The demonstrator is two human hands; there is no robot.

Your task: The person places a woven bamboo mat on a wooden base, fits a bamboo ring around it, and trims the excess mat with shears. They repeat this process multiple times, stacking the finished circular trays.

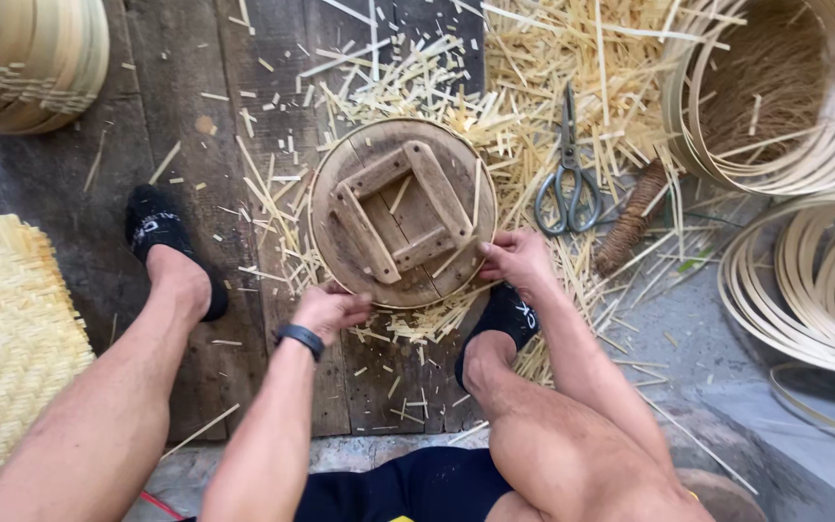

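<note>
The left hand (329,309) is curling its fingers against the lower left rim of a round wooden form (402,213), just below the middle of the frame, with a dark band (301,338) sitting on its wrist. The right hand (516,257) is pressing bent fingers on the lower right rim of the same disc; whether either hand is pinching a strip there cannot be told. The form is lying flat on dark wooden planks (195,126), with four worn battens making a square frame on its face and a thin pale hoop wrapping its edge.

Black socked feet are resting on either side, one at middle left (161,237) and one under the right wrist (500,324). Pale bamboo offcuts (417,72) are crowding the disc's upper and right edges, and scissors (568,174) are lying among them to its right. Coiled bamboo strips (804,280) are filling the right edge, a deep hoop stack (775,92) the upper right, a woven mat (2,329) the left edge, and stacked rims (31,63) the upper left. Barer plank is showing left of the disc.
</note>
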